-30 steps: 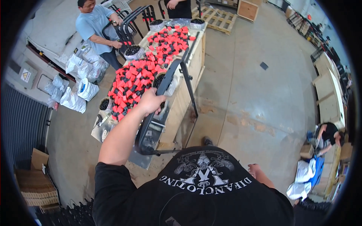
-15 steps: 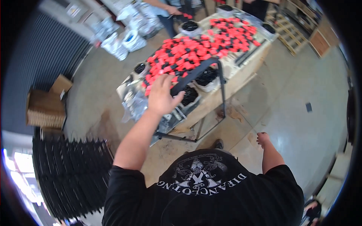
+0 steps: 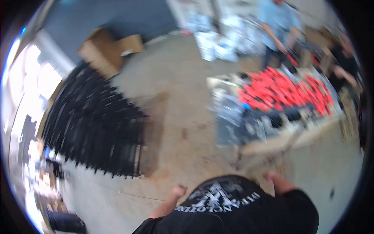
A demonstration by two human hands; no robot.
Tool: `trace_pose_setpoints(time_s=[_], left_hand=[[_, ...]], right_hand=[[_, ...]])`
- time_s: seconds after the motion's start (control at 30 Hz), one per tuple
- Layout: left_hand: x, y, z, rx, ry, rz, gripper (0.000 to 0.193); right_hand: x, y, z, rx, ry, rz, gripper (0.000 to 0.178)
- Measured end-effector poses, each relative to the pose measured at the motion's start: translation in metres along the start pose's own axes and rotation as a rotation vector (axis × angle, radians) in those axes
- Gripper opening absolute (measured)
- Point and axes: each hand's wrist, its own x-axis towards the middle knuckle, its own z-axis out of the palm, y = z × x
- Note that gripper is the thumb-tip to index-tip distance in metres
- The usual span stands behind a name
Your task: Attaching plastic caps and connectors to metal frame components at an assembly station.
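Note:
My left hand [image 3: 179, 191] hangs low beside my body over the floor, with nothing visible in it. My right hand [image 3: 269, 177] is in front of my right side, just short of the table's [image 3: 280, 146] near edge. Motion blur smears the fingers of both. A pile of red and black pieces [image 3: 269, 91] covers much of the table, with dark-filled tubs [image 3: 276, 121] along its near side. Thin dark frame bars [image 3: 294, 138] show faintly at the near edge. Clear plastic bags [image 3: 230, 107] lie on the table's left end.
A big stack of black frames or bars [image 3: 97, 124] stands on the floor at left, an open cardboard box [image 3: 103, 54] behind it. White sacks [image 3: 214, 45] line the back. One person [image 3: 278, 27] works behind the table, another [image 3: 344, 64] at its right end.
My left hand has let go of the black frame at the table and dropped to my side. My view has swung left, toward the black stack.

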Motion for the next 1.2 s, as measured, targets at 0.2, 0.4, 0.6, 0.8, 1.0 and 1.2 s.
trace_pose_setpoints(time_s=[0.2,0.4,0.6,0.8,1.0,1.2], left_hand=[[-0.078,-0.219,0.141,-0.359,-0.02,-0.397,0.037],[-0.143,-0.273,0.178,-0.702,-0.269,-0.609,0.038],[-0.071,-0.286,0.173,-0.63,0.205,-0.282,0.042],[-0.036,-0.33,0.152,-1.283,0.4,-0.738,0.046],[-0.063,-0.401,0.074,-1.225,0.135,-1.035,0.04],[-0.096,-0.435,0.048,-1.754,0.687,-1.17,0.042]], right_hand=[[0.109,0.014,-0.178,-0.108,-0.108,-0.709,0.028],[0.277,-0.275,-0.189,-0.745,-0.101,-0.647,0.022],[0.335,-0.526,-0.354,0.525,0.077,0.03,0.015],[0.485,-0.665,-0.398,0.633,-0.085,-0.059,0.015],[0.57,-0.866,-0.491,0.523,-0.423,-0.419,0.02],[0.508,-1.19,-0.613,0.686,-0.082,-1.071,0.009]])
